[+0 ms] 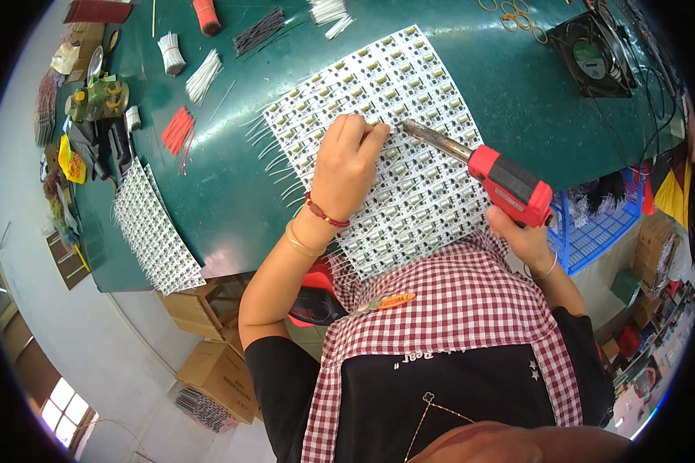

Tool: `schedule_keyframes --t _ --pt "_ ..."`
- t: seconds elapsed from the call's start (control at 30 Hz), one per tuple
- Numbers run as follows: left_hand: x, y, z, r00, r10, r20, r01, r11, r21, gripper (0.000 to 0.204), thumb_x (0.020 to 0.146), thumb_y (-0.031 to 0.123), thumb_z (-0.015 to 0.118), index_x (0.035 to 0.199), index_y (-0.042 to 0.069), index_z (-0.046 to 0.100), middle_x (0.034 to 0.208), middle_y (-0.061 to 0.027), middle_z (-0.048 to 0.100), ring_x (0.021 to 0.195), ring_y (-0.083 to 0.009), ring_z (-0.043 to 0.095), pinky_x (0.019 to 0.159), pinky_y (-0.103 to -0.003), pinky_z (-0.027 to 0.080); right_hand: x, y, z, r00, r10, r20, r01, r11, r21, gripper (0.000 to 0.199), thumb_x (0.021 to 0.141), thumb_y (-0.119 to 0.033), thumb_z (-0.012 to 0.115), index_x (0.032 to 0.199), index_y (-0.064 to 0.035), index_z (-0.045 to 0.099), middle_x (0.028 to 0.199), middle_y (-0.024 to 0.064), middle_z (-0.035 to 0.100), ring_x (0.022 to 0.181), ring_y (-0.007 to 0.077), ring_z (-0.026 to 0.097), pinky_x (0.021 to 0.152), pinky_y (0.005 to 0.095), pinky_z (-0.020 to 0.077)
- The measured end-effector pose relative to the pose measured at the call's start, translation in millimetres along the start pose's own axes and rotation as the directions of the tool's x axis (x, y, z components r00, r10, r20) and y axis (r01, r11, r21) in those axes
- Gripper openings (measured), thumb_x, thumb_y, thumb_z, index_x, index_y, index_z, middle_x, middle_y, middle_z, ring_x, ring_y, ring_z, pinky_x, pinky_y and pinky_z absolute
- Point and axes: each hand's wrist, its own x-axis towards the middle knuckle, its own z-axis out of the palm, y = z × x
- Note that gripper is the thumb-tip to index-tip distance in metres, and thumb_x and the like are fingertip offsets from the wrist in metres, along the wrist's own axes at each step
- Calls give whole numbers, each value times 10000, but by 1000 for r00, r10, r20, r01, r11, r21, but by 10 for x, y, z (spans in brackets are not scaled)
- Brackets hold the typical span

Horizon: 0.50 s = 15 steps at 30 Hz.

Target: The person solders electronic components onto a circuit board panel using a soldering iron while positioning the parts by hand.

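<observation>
A large white sheet of small circuit boards (417,197) lies on the green table in front of me, with thin white wires sticking out along its left edge. My left hand (346,166) rests over the middle of the sheet, thumb and forefinger pinched together; whatever is between them is too small to make out. In my right hand (523,235) is a red and black soldering gun (513,185), gripped by its handle. Its metal tip (413,127) reaches over the boards, just right of my left fingertips.
A second board sheet (158,231) lies at the table's left edge. Bundles of white wires (203,77), red wires (178,130) and black wires (259,32) lie toward the far side. A black fan (592,58) stands at the far right, above a blue plastic basket (594,231).
</observation>
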Motion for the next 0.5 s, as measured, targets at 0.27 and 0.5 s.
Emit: schedule_keyframes --t 0.27,0.5 --pt "6 -16 9 1000 23 13 -23 1000 12 318 639 -125 613 917 15 679 767 -78 485 736 -234 524 640 -340 461 -4 20 -51 996 -15 88 27 989 -144 214 805 -77 752 985 -21 651 870 -6 654 755 76 587 674 262 483" --pt "6 -10 -13 999 16 34 -17 1000 27 294 653 -114 621 910 16 678 765 -79 481 736 -234 522 644 -342 464 -20 -29 3 1000 -13 18 14 998 -59 255 812 -73 749 1042 -15 657 894 15 665 780 87 599 711 270 493"
